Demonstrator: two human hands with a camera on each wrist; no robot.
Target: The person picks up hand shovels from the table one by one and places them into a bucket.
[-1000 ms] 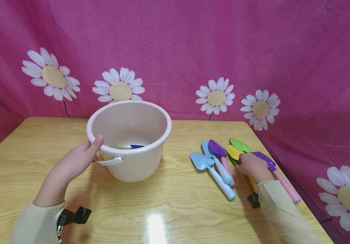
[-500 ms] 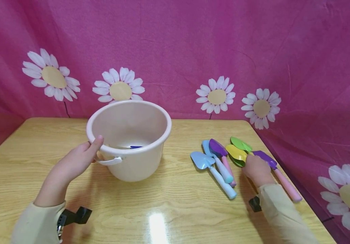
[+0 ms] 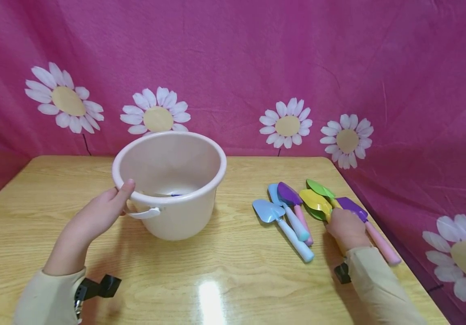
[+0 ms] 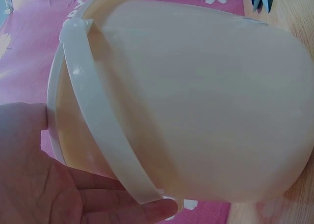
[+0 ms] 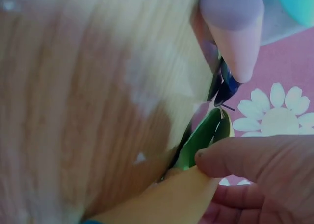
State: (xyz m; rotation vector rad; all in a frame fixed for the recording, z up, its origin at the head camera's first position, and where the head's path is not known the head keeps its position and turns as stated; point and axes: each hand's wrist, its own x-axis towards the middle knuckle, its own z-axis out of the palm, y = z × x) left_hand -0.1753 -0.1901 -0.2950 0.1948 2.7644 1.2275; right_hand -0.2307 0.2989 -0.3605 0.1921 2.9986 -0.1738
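Note:
My left hand (image 3: 99, 214) grips the near left rim of a pale pink bucket (image 3: 184, 216). The thumb lies over the rim, and the fingers are underneath by the white bail handle (image 4: 93, 101). A blue piece shows low inside the bucket. On the right, my right hand (image 3: 347, 228) pinches the handle of a yellow-handled trowel (image 5: 167, 199), thumb on top. Around that hand lie a yellow trowel blade (image 3: 316, 201), green blades (image 3: 320, 188) and a purple trowel with a pink handle (image 3: 381, 241). The hand hides part of the handles.
Two light blue trowels (image 3: 268, 211) and another purple trowel (image 3: 289, 194) lie left of my right hand, partly overlapping. The wooden table (image 3: 168, 280) meets a pink flowered cloth (image 3: 225, 67) at the back and right.
My right hand has shifted slightly back toward me and to the right, uncovering more of the yellow blade and its neck. The left hand keeps its grip on the bucket.

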